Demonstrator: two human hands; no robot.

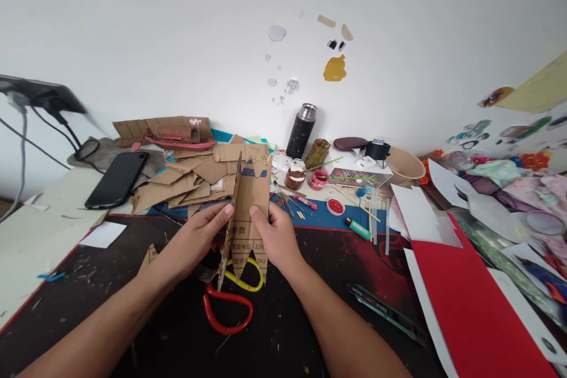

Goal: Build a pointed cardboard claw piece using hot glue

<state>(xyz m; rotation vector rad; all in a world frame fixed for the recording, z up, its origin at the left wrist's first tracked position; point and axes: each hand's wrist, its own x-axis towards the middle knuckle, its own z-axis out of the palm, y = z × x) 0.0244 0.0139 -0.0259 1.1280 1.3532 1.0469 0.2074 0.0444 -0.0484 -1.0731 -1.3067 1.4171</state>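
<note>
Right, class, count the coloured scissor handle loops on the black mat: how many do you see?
2. The rounded red loop is nearer the person; the rounded yellow loop is just beyond, partly hidden by the folded brown cardboard. Others could be hidden there.

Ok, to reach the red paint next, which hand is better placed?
Probably the right hand: it is nearer the red paint. The left hand also holds the cardboard, so might steady it alone.

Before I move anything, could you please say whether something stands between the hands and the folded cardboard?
Nothing visible does: the left hand and right hand both hold the folded cardboard. The scissors lie partly behind its lower end.
</note>
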